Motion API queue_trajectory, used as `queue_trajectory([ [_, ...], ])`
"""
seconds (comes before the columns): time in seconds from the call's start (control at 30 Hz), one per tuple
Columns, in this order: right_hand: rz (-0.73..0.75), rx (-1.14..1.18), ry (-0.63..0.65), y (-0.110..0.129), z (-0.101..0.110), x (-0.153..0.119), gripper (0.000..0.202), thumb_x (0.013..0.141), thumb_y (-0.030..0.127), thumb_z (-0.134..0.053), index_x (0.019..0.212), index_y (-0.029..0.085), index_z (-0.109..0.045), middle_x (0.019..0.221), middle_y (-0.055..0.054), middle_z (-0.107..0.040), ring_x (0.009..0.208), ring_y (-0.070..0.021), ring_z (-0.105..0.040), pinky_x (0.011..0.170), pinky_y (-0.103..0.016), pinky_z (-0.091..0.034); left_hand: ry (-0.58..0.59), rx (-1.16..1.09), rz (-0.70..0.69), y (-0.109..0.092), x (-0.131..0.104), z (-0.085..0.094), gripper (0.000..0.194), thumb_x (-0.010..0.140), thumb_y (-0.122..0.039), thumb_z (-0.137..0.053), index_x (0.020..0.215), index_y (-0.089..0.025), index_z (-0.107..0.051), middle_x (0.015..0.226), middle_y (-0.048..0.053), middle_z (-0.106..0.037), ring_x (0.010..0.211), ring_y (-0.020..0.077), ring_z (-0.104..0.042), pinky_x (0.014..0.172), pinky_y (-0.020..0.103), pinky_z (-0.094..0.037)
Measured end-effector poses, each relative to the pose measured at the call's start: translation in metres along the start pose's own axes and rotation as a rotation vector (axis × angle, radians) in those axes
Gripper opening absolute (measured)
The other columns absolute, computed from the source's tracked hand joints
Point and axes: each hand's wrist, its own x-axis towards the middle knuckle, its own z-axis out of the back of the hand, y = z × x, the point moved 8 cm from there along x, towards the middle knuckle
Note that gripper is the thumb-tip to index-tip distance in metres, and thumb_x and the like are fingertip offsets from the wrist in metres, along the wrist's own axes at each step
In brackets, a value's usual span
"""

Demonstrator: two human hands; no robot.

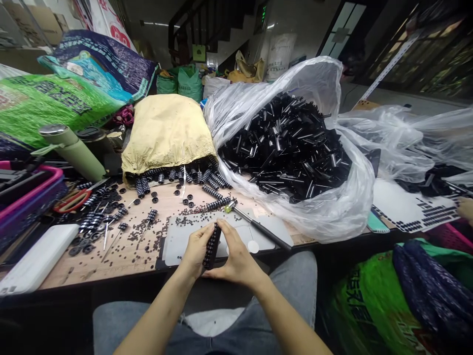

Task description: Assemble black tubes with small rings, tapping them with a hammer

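Note:
Upright at the front edge of the table is a narrow black piece (211, 246) with a row of small ribbed segments along it. My left hand (195, 249) grips its left side. My right hand (238, 254) is curved around its right side, fingertips near the top end and thumb at the bottom end. Behind my hands lies a grey-white board (177, 249) scattered with small black rings. On the board rests a hammer (258, 228) with a black handle. Short ribbed black rollers (218, 203) lie just beyond the hammer head.
A clear plastic bag (354, 197) full of black parts (288, 143) stands behind. Left of it, a yellow sack (170, 128) spills rollers. Scissors (74, 201), a green flask (76, 153), a white box (39, 259) and a pink basket (51, 172) are at left. Another person's hand (466, 209) shows far right.

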Motion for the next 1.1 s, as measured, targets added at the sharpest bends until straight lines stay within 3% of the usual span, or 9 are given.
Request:
queue_trajectory([
  [0.1,-0.025,0.019,0.038,-0.006,-0.005,-0.002,0.11,0.051,0.05,-0.073,0.137,0.016,-0.012,0.139,-0.015,-0.024,0.128,-0.0276,-0.022,0.105,-0.045,-0.026,-0.001,-0.03,0.138,0.012,-0.003,-0.003,0.035,0.067,-0.039,-0.064,0.09,-0.014,-0.061,0.056,-0.001,-0.057,0.044,0.0098,-0.054,0.045,0.022,-0.045],
  [0.3,-0.156,0.085,0.04,-0.021,-0.009,-0.002,0.108,0.045,0.033,-0.077,0.134,0.013,-0.019,0.134,-0.016,-0.03,0.125,-0.0275,-0.028,0.104,-0.042,-0.028,0.036,0.001,0.264,0.022,-0.004,-0.007,0.028,0.074,-0.036,-0.058,0.087,-0.012,-0.055,0.048,0.0,-0.055,0.039,0.01,-0.054,0.04,0.019,-0.044],
  [0.43,-0.179,0.138,0.015,-0.028,-0.008,-0.002,0.105,0.046,0.027,-0.076,0.134,0.013,-0.02,0.134,-0.016,-0.03,0.126,-0.0259,-0.028,0.104,-0.04,-0.026,0.071,-0.007,0.258,0.021,0.0,-0.008,0.022,0.076,-0.033,-0.055,0.085,-0.013,-0.054,0.048,0.0,-0.056,0.04,0.0098,-0.054,0.041,0.018,-0.045],
  [0.7,-0.216,0.144,0.038,-0.038,-0.011,0.002,0.107,0.044,0.029,-0.078,0.133,0.011,-0.021,0.134,-0.016,-0.03,0.125,-0.0252,-0.028,0.105,-0.039,-0.025,0.084,0.051,0.26,0.021,0.007,-0.009,0.021,0.076,-0.034,-0.054,0.072,-0.013,-0.052,0.048,0.0,-0.055,0.038,0.0091,-0.052,0.039,0.018,-0.042],
  [0.9,-0.209,0.125,0.06,-0.037,-0.016,0.0,0.106,0.045,0.036,-0.076,0.133,0.011,-0.022,0.134,-0.016,-0.031,0.124,-0.0253,-0.03,0.104,-0.039,-0.027,0.105,0.047,0.318,0.031,0.012,-0.005,0.021,0.076,-0.032,-0.053,0.073,-0.012,-0.054,0.048,0.001,-0.054,0.039,0.0095,-0.051,0.04,0.02,-0.042],
  [1.0,-0.215,0.049,-0.005,-0.038,-0.015,-0.001,0.103,0.046,0.027,-0.074,0.132,0.011,-0.021,0.132,-0.015,-0.033,0.123,-0.026,-0.03,0.103,-0.04,-0.029,0.089,0.155,0.196,0.025,0.014,-0.003,0.026,0.076,-0.036,-0.052,0.085,-0.012,-0.059,0.057,0.003,-0.057,0.048,0.0115,-0.054,0.05,0.025,-0.047],
  [1.1,-0.216,-0.084,-0.119,-0.04,-0.013,-0.002,0.092,0.052,0.021,-0.066,0.132,0.011,-0.022,0.13,-0.016,-0.034,0.122,-0.0276,-0.03,0.101,-0.043,-0.031,0.088,0.519,-0.221,0.0,0.009,-0.009,0.032,0.075,-0.03,-0.053,0.104,-0.016,-0.06,0.084,0.006,-0.059,0.076,0.0168,-0.057,0.073,0.033,-0.047],
])
